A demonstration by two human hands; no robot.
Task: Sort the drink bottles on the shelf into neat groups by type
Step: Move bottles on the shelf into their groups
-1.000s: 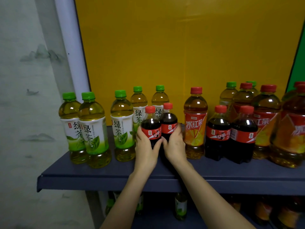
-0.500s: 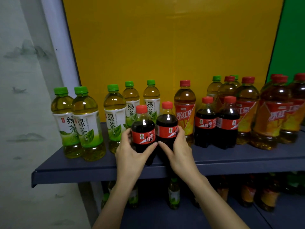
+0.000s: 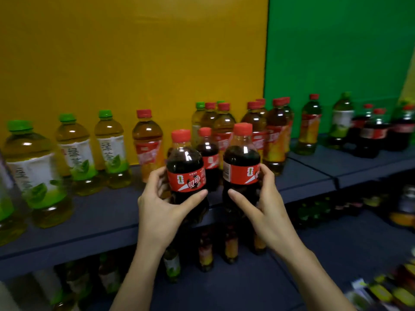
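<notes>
**Two colas in hand at the shelf front**

The person holds one cola bottle in each hand, both upright and side by side with a narrow gap between them. The left hand (image 3: 161, 205) wraps the left cola (image 3: 186, 167) at and below its red label, thumb across the front and fingers curled round the back. The right hand (image 3: 262, 205) grips the right cola (image 3: 241, 162) the same way, thumb pointing in toward the gap. Both bottles sit in front of the dark blue shelf (image 3: 107, 212), with their bases near its front edge; whether they touch it cannot be told.

Just behind the gap stands a third cola (image 3: 207, 153) on the shelf. To the left stands a red-capped iced tea (image 3: 147, 149), and further left a row of green teas (image 3: 76, 153) with green caps, blurred near the frame edge. Behind and to the right of the held bottles is a tight cluster of iced teas (image 3: 275, 140), with two green caps among them at the back. Far right, on the adjoining shelf section, more colas (image 3: 370, 133) stand with an iced tea and a green tea beside them.

A yellow panel (image 3: 134, 52) and a green panel (image 3: 336, 46) back the shelf. More bottles (image 3: 205, 250) stand on the level below, dim and blurred.
</notes>
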